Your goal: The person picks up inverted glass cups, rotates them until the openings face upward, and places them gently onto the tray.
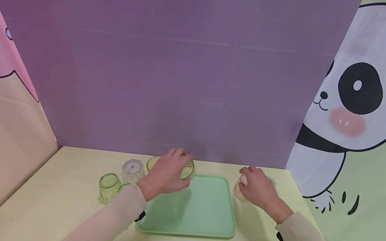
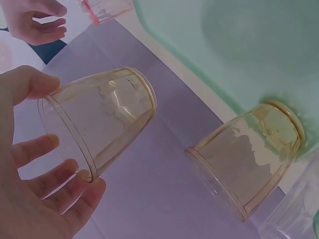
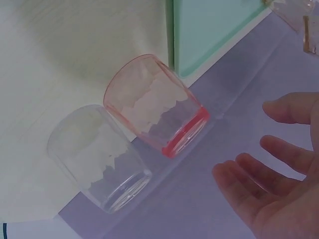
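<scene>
My left hand point(image 1: 168, 172) grips a clear yellow glass point(image 2: 102, 122) by its rim, thumb on one side and fingertips on the other, over the tray's far left part. A second yellow glass point(image 2: 249, 159) stands beside it, partly behind the hand in the head view. My right hand point(image 3: 279, 169) is held above and apart from a pink-tinted glass point(image 3: 154, 104), fingers loosely bent and nothing between them. Touching or close beside the pink glass is a colourless glass point(image 3: 99, 157). Between the hands lies a mint-green tray point(image 1: 201, 210).
Left of the tray stand a green glass point(image 1: 108, 187), another green glass point(image 1: 123, 186) mostly hidden by the left sleeve, and a pale faceted glass point(image 1: 133, 172). A purple backdrop point(image 1: 183, 77) rises at the back edge of the pale table point(image 1: 68, 186).
</scene>
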The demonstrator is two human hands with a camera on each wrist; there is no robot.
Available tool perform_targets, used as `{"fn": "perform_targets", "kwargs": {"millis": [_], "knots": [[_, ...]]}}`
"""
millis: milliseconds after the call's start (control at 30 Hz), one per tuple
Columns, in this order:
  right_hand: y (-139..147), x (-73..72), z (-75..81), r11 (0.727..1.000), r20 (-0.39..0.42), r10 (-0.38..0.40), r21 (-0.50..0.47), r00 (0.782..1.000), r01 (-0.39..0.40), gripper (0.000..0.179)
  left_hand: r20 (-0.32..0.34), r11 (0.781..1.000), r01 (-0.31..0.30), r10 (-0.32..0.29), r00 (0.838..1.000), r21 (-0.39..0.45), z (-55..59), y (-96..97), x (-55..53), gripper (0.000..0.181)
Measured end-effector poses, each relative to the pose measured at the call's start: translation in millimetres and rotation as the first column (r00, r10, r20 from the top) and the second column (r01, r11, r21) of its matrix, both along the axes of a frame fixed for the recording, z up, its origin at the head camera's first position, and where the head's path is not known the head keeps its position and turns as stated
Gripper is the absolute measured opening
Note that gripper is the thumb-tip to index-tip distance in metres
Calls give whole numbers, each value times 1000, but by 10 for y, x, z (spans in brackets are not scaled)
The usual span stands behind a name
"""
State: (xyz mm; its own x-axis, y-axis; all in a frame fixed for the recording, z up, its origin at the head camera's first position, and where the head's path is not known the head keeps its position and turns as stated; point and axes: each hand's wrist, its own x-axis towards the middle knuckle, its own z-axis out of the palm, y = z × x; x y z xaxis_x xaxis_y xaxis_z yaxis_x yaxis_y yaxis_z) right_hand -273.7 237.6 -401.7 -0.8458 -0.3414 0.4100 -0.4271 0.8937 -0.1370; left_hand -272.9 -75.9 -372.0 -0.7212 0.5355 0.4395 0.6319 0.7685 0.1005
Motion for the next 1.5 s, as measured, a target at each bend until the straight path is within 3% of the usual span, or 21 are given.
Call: {"fn": "perform_targets", "kwargs": {"millis": [533,933,1500], "knots": [[21,-142,-18,999,83,-52,2,995,52,34,24,997,-16,18,1000,-73,41,17,-61,48],[37,-236,-83,996,182,-78,-19,980,83,39,58,993,-17,24,998,-118,-62,-3,-132,50],[-10,-297,-123,988,260,-150,74,954,136,40,124,982,-48,71,990,-184,-189,24,-187,58]]}}
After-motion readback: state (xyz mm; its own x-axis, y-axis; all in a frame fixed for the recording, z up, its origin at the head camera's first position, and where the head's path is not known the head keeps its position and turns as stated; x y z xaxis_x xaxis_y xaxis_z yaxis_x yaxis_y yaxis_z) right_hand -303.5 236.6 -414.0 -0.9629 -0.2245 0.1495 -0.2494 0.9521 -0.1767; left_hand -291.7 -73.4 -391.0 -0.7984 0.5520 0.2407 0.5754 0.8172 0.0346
